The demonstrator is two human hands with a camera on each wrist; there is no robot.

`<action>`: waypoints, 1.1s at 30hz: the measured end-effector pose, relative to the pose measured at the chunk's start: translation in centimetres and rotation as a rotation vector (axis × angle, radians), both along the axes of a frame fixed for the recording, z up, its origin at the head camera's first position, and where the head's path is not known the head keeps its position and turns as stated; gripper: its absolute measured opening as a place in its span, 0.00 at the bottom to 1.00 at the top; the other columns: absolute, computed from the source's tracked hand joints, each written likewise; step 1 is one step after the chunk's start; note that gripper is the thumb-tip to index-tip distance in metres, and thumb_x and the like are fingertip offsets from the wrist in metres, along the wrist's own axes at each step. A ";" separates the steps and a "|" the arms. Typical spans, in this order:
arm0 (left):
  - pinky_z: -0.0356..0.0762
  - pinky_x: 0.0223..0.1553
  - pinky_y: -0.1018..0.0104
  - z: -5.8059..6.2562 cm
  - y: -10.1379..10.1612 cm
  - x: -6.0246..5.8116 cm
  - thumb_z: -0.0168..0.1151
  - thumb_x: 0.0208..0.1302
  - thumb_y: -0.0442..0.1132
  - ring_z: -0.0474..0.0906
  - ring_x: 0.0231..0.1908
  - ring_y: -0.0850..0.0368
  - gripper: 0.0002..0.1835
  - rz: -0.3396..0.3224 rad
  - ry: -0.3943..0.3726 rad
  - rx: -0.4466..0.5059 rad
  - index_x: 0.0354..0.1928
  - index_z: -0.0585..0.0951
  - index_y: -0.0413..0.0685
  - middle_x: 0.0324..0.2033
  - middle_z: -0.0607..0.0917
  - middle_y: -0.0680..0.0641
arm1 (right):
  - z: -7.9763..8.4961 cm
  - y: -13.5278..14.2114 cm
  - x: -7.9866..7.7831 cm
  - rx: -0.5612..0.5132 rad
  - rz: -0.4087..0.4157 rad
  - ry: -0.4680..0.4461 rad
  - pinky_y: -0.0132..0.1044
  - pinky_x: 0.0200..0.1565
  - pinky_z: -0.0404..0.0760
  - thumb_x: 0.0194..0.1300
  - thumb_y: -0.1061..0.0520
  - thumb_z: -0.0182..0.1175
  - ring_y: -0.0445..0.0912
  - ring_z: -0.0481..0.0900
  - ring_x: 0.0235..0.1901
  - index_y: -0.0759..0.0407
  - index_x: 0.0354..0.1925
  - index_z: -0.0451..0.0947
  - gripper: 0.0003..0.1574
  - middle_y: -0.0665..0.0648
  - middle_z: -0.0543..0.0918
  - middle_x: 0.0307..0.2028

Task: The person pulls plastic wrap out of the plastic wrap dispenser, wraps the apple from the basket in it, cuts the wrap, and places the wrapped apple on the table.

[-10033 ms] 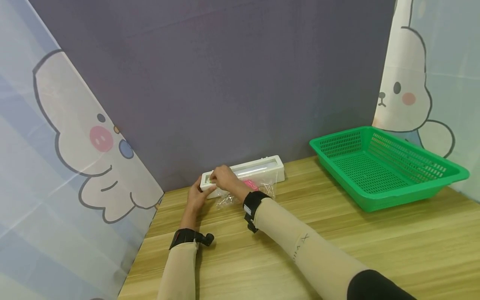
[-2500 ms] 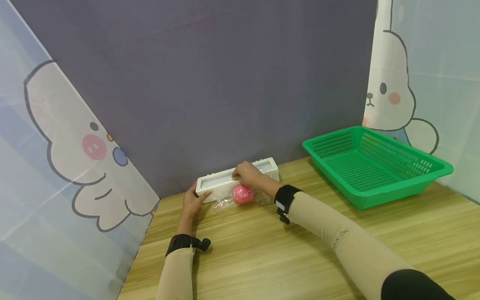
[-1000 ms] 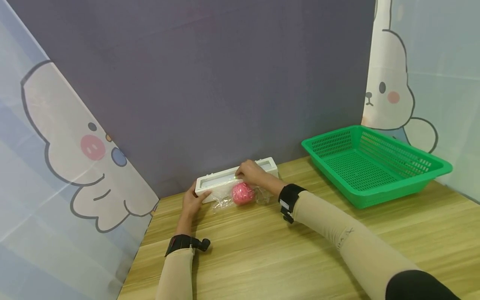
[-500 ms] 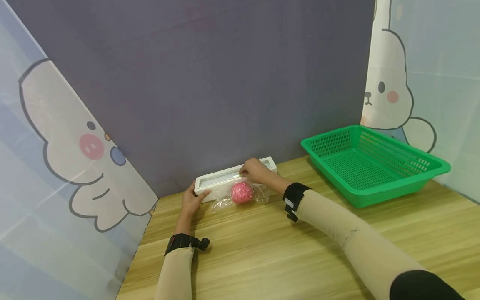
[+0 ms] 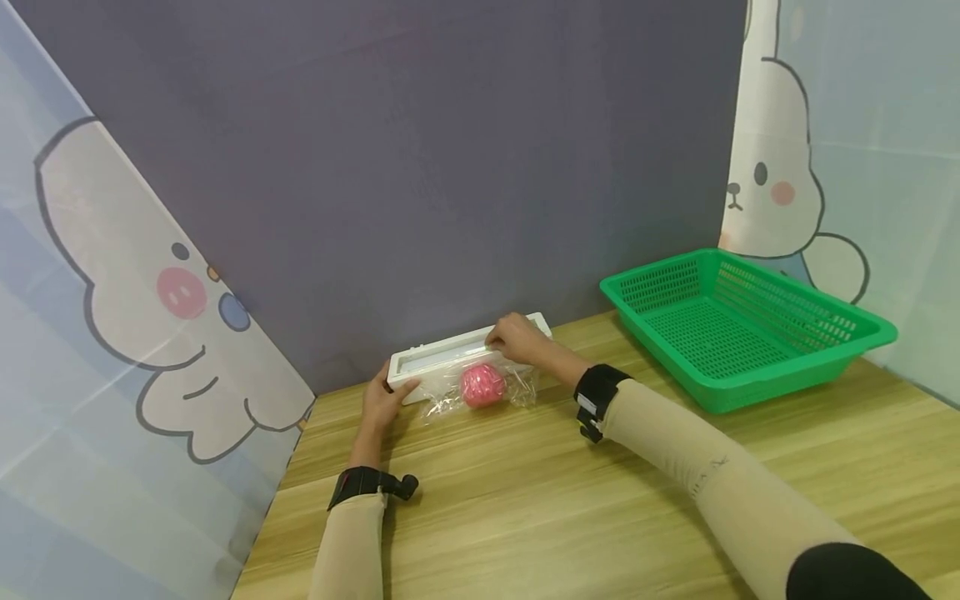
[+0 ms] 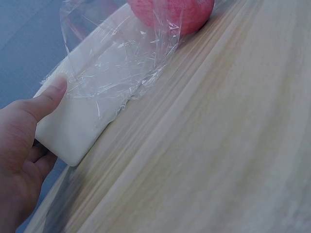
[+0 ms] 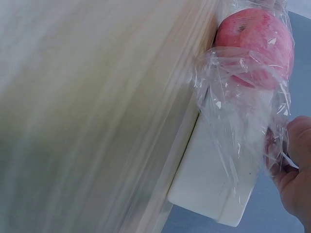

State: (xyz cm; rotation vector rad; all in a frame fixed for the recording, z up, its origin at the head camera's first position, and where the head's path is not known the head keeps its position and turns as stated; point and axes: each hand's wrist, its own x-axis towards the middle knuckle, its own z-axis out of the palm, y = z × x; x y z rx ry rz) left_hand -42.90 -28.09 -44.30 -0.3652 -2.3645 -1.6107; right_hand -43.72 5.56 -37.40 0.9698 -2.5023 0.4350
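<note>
A long white cling film dispenser [image 5: 431, 362] lies along the back edge of the table. My left hand [image 5: 381, 402] grips its left end, thumb on the front face and fingers behind, as the left wrist view shows. At the dispenser's top edge, right of the middle, my right hand [image 5: 517, 337] has curled fingers pinching a small slide cutter, almost wholly hidden by them. Clear cling film [image 7: 228, 116] hangs down the front face and lies around a pink-red apple [image 5: 483, 386]. The apple rests on the table against the dispenser.
A green perforated plastic basket [image 5: 727, 390] stands on the wood-grain table [image 5: 525, 500] at the right. Behind the dispenser rises a grey cloth backdrop [image 5: 420, 167], with printed cartoon curtains [image 5: 120, 400] at both sides.
My right hand has travelled along the dispenser's top from its left end to right of the middle. The left hand keeps its grip. The apple came into fuller view.
</note>
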 end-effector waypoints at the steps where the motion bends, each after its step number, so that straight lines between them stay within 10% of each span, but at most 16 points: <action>1: 0.76 0.45 0.82 0.0 0.0 0.0 0.73 0.70 0.40 0.77 0.61 0.41 0.44 0.002 0.001 0.001 0.81 0.62 0.40 0.67 0.78 0.30 | 0.1 0.1 0.0 0.003 0.000 0.001 0.43 0.49 0.87 0.71 0.64 0.68 0.51 0.90 0.42 0.59 0.42 0.93 0.07 0.54 0.93 0.40; 21: 0.80 0.42 0.77 2.4 0.6 2.2 0.73 0.68 0.32 0.79 0.58 0.37 0.43 -0.026 -0.027 -0.010 0.79 0.61 0.30 0.64 0.78 0.24 | -0.4 1.7 0.1 -0.036 0.008 0.001 0.47 0.50 0.87 0.70 0.64 0.69 0.54 0.90 0.43 0.61 0.42 0.93 0.07 0.56 0.93 0.40; 33: 0.76 0.45 0.83 -0.1 -0.1 0.2 0.73 0.70 0.41 0.76 0.64 0.37 0.46 0.018 -0.010 -0.016 0.82 0.59 0.40 0.69 0.75 0.30 | -0.6 2.7 -0.1 -0.045 -0.030 -0.005 0.49 0.54 0.85 0.68 0.65 0.69 0.54 0.89 0.42 0.60 0.43 0.93 0.08 0.55 0.93 0.40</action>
